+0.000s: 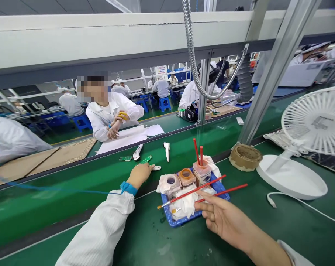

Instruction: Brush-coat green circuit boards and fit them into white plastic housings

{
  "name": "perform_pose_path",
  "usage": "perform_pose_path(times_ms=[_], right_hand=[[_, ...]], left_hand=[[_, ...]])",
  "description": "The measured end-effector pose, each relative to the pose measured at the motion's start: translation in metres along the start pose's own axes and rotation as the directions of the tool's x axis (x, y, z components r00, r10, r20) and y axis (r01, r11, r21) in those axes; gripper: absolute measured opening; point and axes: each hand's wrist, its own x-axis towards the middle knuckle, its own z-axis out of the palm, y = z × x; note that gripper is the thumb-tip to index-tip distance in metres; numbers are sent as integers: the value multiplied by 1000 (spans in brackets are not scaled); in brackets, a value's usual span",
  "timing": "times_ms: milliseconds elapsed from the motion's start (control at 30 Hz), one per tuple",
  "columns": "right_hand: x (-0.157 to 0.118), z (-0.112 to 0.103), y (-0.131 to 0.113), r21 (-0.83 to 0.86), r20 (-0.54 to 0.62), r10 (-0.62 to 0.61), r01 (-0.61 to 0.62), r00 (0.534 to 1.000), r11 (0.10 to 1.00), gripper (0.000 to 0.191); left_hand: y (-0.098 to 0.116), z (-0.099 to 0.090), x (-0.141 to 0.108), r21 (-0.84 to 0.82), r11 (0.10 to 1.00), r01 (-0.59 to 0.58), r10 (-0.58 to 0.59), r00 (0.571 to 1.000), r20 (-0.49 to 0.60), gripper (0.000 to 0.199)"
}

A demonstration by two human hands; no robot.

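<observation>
My left hand (140,175), with a blue wrist strap, reaches onto the green belt, its fingers at a small white part (156,168) beside a green circuit board (147,159); whether they grip either is hidden. My right hand (216,210) is over the front right of a blue tray (181,221), thumb and fingers closed around a red brush (234,188). Another red brush (189,192) with a tan tip lies across the tray, near my fingertips. In the tray stand an orange-rimmed jar (186,175), a jar holding red brushes (202,171) and crumpled white tissue (184,203).
White handheld parts (166,151) lie farther along the belt (84,188). A tape roll (245,157) and a white fan (292,177) with its cable stand at the right. Across the belt a person (112,111) sits with folded arms. A metal post (272,74) rises behind the tape.
</observation>
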Motion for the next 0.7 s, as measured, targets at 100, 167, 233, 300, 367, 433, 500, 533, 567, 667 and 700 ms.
perform_pose_path(times_ms=[100, 167, 233, 300, 367, 433, 500, 533, 567, 667, 700], right_hand=[[2, -1, 5, -18, -16, -39, 39, 999, 999, 18], [2, -1, 7, -36, -30, -53, 52, 998, 998, 14], [2, 0, 7, -51, -32, -70, 68, 997, 996, 10], [4, 2, 5, -78, -31, -95, 92, 995, 993, 7], [6, 5, 1, -127, -16, -143, 140, 990, 982, 7], [8, 9, 0, -202, 16, -219, 218, 976, 955, 13], [8, 12, 1, -292, 70, -335, 340, 940, 894, 22], [8, 14, 3, -338, 109, -398, 411, 911, 847, 26], [6, 16, 5, -382, 157, -457, 480, 876, 790, 30], [2, 21, 13, -489, 314, -561, 636, 766, 597, 41], [1, 23, 15, -513, 351, -581, 670, 735, 537, 44]], left_hand=[[-13, 2, -17, -14, 990, 140, -140, 989, -35, 29], [-19, 2, -21, -60, 975, 215, -220, 972, -83, 29], [-25, -1, -24, -135, 954, 269, -286, 949, -131, 28], [-33, -6, -30, -239, 925, 294, -339, 924, -177, 27], [-41, -11, -38, -372, 884, 284, -382, 897, -222, 28], [-46, -16, -49, -522, 819, 237, -419, 869, -263, 33], [-49, -22, -60, -677, 718, 161, -455, 845, -281, 41], [-49, -25, -66, -749, 652, 118, -469, 839, -275, 43], [-49, -28, -72, -813, 577, 76, -479, 838, -261, 44], [-46, -38, -91, -941, 337, -16, -480, 857, -186, 32], [-43, -42, -98, -964, 264, -31, -472, 867, -157, 27]])
